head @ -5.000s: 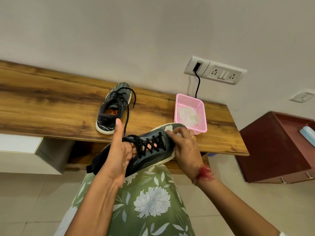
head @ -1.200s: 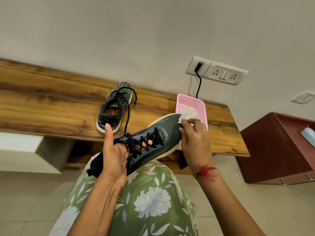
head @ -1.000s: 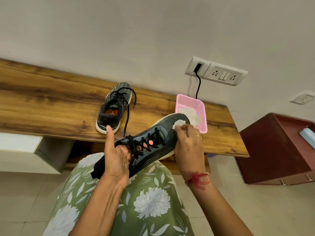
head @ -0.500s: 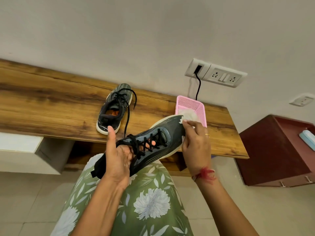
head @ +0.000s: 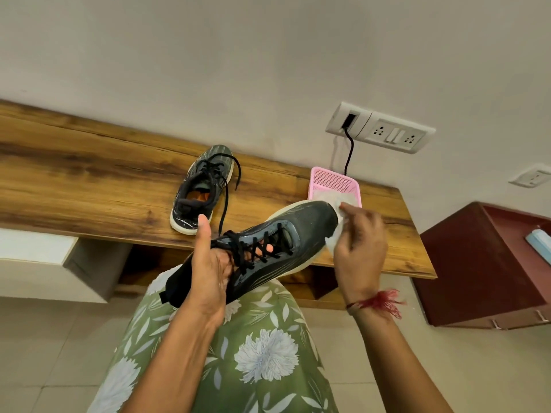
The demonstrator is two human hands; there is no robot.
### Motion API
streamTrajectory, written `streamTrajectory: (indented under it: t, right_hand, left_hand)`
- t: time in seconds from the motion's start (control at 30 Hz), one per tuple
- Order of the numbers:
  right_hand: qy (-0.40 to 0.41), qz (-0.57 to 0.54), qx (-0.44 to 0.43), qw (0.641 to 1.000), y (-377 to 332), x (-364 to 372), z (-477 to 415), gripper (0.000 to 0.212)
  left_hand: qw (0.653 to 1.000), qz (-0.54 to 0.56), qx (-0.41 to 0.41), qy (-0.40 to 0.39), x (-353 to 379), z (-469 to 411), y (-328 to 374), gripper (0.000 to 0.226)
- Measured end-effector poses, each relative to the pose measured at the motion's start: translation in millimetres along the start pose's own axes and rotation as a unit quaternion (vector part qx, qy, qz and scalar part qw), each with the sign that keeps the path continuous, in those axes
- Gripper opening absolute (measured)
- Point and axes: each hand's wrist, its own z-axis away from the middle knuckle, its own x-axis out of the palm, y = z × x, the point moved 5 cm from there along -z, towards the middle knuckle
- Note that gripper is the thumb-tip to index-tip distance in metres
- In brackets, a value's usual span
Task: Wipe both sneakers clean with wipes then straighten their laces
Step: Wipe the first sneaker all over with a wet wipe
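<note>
A dark grey sneaker [head: 301, 231] with black laces is held above my lap, toe pointing up and to the right. My left hand [head: 208, 263] grips it with fingers inside the opening and thumb raised. My right hand [head: 360, 242] pinches a white wipe [head: 335, 236] against the right side of the toe. The second sneaker [head: 202, 189] stands on the wooden shelf [head: 89, 186], its loose laces trailing over the shelf's front edge.
A pink basket [head: 334, 180] holding more wipes sits on the shelf behind the held toe. A black cable runs from the wall socket panel [head: 381, 131] down behind the basket. A maroon cabinet [head: 477, 263] stands at the right. My lap in green floral cloth is below.
My right hand has rubbed the wipe back and forth over the toe and now sits on the toe's right side. The sneaker has tilted slightly; the left hand's grip is unchanged.
</note>
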Motion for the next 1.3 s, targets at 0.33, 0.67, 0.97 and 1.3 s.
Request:
streamTrajectory:
  t: [0.33,0.67,0.97,1.3]
  right_hand:
    - [-0.032,0.181,-0.087,0.979,5.2,25.7,23.7,0.059]
    - [-0.138,-0.035,-0.004,0.99,0.5,27.0,37.2,0.038]
    - [-0.089,0.184,-0.154,0.967,-10.0,16.9,1.0,0.047]
    - [-0.204,0.006,-0.097,0.974,-8.6,43.8,41.3,0.039]
  left_hand:
    - [0.999,0.019,0.02,0.038,-0.6,7.6,5.6,0.094]
    - [0.997,-0.01,-0.004,0.071,-21.3,-9.1,-9.6,0.069]
    - [0.999,0.013,-0.029,0.001,-17.6,-9.6,-7.6,0.081]
    - [0.999,0.022,-0.038,0.022,-19.9,-14.0,-13.3,0.074]
